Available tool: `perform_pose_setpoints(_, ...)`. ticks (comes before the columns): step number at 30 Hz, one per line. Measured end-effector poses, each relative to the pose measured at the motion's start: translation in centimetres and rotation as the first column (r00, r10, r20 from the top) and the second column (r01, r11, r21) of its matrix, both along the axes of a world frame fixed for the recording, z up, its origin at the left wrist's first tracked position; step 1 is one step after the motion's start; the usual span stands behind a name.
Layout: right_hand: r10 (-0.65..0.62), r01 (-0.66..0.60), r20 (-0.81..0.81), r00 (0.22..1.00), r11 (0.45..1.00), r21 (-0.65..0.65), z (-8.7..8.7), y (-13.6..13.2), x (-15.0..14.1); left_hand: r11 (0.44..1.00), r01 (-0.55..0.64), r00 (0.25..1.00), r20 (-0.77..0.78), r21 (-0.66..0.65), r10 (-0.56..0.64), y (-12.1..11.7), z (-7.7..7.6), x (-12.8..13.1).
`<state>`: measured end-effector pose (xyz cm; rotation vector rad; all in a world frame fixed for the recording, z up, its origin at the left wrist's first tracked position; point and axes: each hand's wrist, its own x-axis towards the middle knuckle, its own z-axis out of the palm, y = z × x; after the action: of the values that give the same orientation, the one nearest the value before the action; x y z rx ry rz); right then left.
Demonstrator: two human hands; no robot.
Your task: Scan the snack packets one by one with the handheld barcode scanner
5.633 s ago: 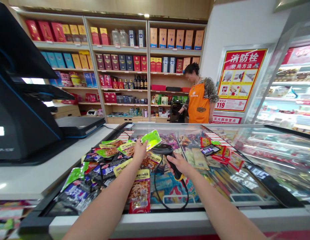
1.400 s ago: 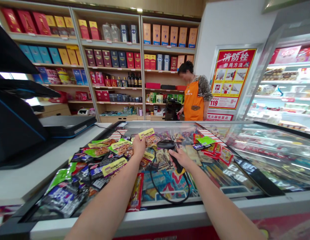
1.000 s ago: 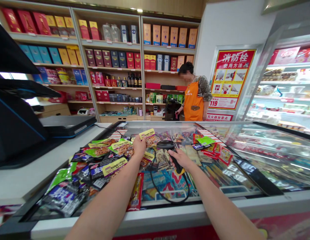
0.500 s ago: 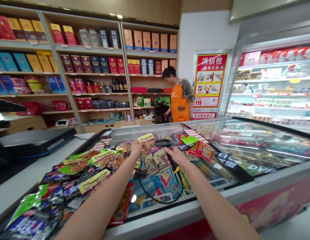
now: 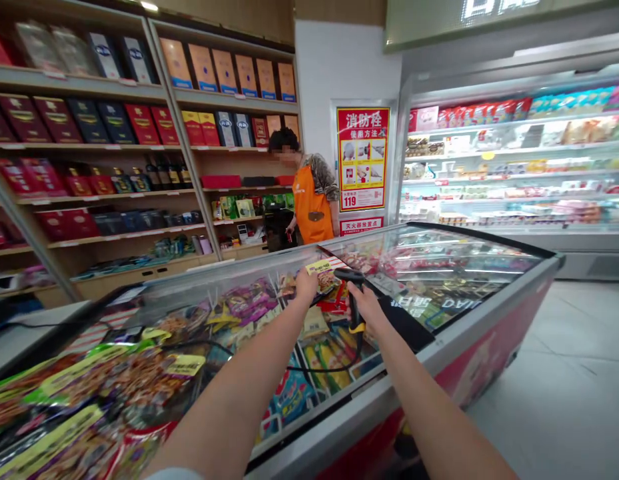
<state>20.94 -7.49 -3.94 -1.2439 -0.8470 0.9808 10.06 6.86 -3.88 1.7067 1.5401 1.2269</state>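
My right hand is wrapped round the handle of a black and yellow barcode scanner, whose cable loops back to the left. Just left of the scanner head, my left hand pinches a snack packet with a pale yellow label. Both hands are above the glass top of a chest freezer. Red packets lie behind the scanner, partly hidden by it. A heap of snack packets covers the freezer's left end.
A person in an orange apron stands behind the freezer. Shelves of boxed goods line the back wall, and a lit refrigerated display is at the right. A white counter adjoins the freezer at the left.
My view has turned right. My left hand has carried the packet rightwards, away from the heap, and the scanner has moved right too, now close beside the packet over the red packets.
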Motion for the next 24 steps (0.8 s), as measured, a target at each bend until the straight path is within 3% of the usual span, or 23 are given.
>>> perform_pose_setpoints(7, -0.095, 0.1, -0.075, 0.993, 0.993, 0.06, -0.7, -0.4, 1.3, 1.0, 0.001, 0.959, -0.283, -0.003, -0.001, -1.6, -0.2, 3.3)
perform_pose_setpoints(13, -0.071, 0.073, -0.076, 0.995, 0.997, 0.018, -0.6, -0.2, 0.8, 0.996, -0.063, 0.953, -0.293, 0.067, 0.08, -1.8, -0.4, 1.8)
perform_pose_setpoints(18, -0.006, 0.01, -0.072, 0.997, 0.999, 0.048, -0.3, 0.1, -1.2, 0.992, -0.073, 0.97, -0.226, 0.105, 0.095, -1.6, -0.1, -3.0)
perform_pose_setpoints(24, 0.102, -0.1, -0.09, 0.991, 0.995, 0.025, 0.2, 0.5, -6.2, 0.964, -0.227, 0.951, -0.183, 0.138, 0.25, -2.6, 0.7, -13.4)
